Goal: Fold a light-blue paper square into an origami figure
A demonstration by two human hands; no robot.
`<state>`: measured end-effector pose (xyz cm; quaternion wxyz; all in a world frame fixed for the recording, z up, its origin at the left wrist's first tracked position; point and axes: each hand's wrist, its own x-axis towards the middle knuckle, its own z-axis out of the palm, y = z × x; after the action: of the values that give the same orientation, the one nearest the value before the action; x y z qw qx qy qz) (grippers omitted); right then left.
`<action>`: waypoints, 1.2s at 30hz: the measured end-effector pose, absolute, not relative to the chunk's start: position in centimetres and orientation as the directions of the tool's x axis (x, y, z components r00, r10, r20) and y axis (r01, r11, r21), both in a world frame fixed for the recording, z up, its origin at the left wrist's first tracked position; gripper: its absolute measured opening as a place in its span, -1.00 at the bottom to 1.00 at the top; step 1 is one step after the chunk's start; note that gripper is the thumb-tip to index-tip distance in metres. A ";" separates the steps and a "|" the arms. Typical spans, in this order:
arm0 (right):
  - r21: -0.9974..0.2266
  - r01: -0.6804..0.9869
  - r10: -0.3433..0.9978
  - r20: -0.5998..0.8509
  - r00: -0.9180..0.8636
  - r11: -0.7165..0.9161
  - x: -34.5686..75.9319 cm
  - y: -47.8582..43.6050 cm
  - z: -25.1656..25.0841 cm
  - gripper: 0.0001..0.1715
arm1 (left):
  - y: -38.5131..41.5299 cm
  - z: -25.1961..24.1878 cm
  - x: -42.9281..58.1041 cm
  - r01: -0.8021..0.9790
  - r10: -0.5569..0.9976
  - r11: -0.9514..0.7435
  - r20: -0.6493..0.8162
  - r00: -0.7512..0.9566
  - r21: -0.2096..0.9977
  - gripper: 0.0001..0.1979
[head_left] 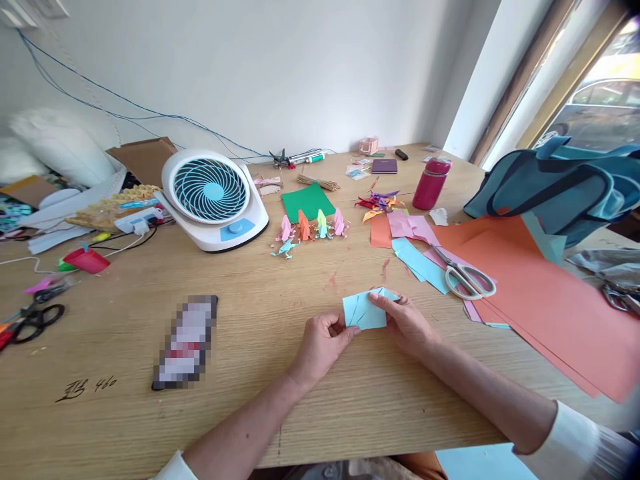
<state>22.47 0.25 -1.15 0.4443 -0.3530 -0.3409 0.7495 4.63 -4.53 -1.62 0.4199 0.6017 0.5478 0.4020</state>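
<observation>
Light-blue paper point(369, 315) is pinched at its lower left by the left hand point(323, 343) and at its upper right by the right hand point(409, 323), over the surface point(240, 420). Crisp creases probably need aligned edges and firm thumb pressure.

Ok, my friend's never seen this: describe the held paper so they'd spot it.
On the table, look right of the fan and left of the orange sheets. There the left hand and right hand hold a blue paper. Unlike the blue strips by the scissors, it's held and creased.
</observation>
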 end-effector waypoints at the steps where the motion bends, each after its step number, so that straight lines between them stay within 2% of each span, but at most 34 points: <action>1: -0.822 -0.430 0.906 -0.226 -0.358 -0.374 22.4 0.2 -1.1 -0.65 | -4.5 -1.6 4.7 0.328 0.996 -0.065 0.043 0.074 0.942 -0.74; 4: -0.834 -0.420 0.906 -0.198 -0.375 -0.357 22.3 0.2 -1.2 -0.65 | -4.5 -1.4 4.8 0.341 0.995 -0.097 0.085 0.051 0.935 -0.85; 11: -0.914 -0.233 0.860 -0.193 -0.472 -0.333 22.3 -0.3 -1.4 -0.63 | -5.2 0.5 4.8 0.234 0.987 -0.160 0.163 0.007 0.959 -0.85; 19: -0.949 -0.164 0.844 -0.150 -0.514 -0.268 22.3 -0.5 -1.1 -0.64 | -5.2 1.1 4.6 0.211 0.994 -0.107 0.112 -0.013 0.972 -0.87; 25: -0.970 -0.120 0.840 -0.115 -0.530 -0.209 22.4 -0.6 -1.0 -0.62 | -5.1 0.7 4.3 0.290 0.984 -0.169 0.178 -0.006 0.942 -0.86; 33: -0.986 -0.084 0.837 -0.075 -0.542 -0.143 22.5 -0.6 -0.9 -0.62 | -5.1 1.3 3.9 0.471 0.929 -0.350 0.363 0.066 0.810 -0.83; 36: -0.991 -0.057 0.838 -0.069 -0.541 -0.118 22.4 -0.8 -0.7 -0.60 | -5.1 1.4 3.9 0.473 0.931 -0.345 0.359 0.063 0.811 -0.82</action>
<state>22.41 -0.78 -0.65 0.3363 -0.3409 -0.5726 0.6655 3.91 -5.12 1.40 0.2531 0.6836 0.5134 0.4529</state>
